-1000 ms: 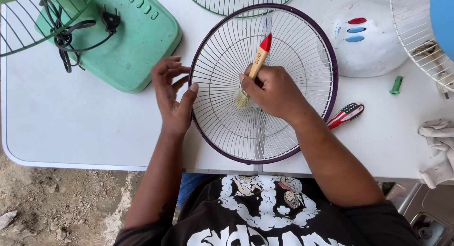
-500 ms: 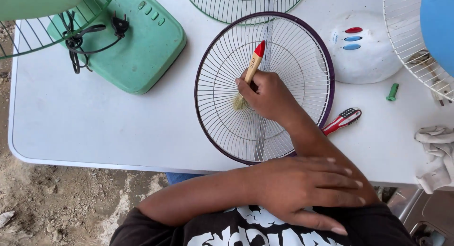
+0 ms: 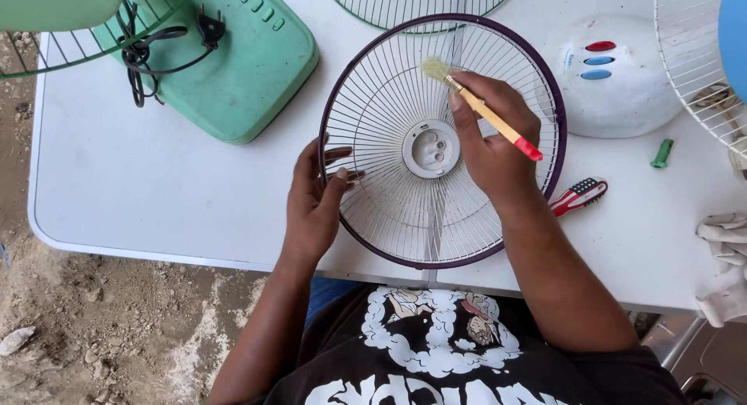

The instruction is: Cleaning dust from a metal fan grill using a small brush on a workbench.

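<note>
Your paintbrush (image 3: 482, 109) lies slantwise over the round fan grille (image 3: 389, 94), bristles up-left, red handle end down-right.

Your right hand (image 3: 490, 144) pinches its wooden handle; your left hand (image 3: 315, 199) grips the grille's purple rim, fingers spread across the wires, on the white table (image 3: 156, 195) beside a green fan base (image 3: 241, 63).

four fan grilles (image 3: 442, 144), two fan bases (image 3: 241, 66), one brush (image 3: 482, 109)
</note>
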